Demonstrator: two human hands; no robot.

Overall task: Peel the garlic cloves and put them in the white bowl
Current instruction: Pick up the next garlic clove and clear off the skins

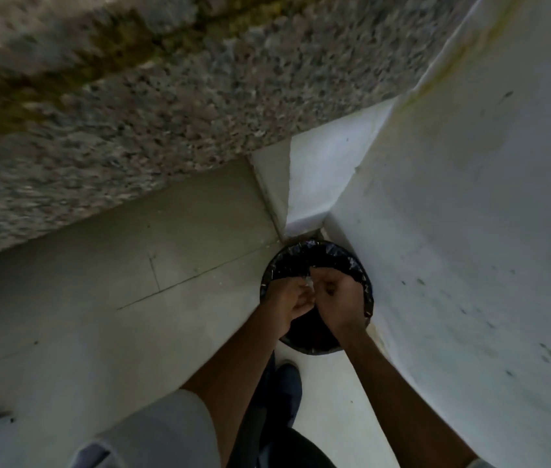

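Observation:
Both my hands hang close together over a round bin lined with a black bag [351, 261] on the floor. My left hand [285, 300] has its fingers curled around pale, papery garlic peel [308, 284]. My right hand [336, 297] is curled too, its fingertips pinching at the same peel between the hands. No white bowl and no whole cloves are in view.
A speckled granite counter edge [166, 113] runs across the top left. A white wall [470, 231] rises on the right, the bin tucked in the corner. Grey floor tiles [132, 282] lie to the left. My shoe [289, 383] stands just before the bin.

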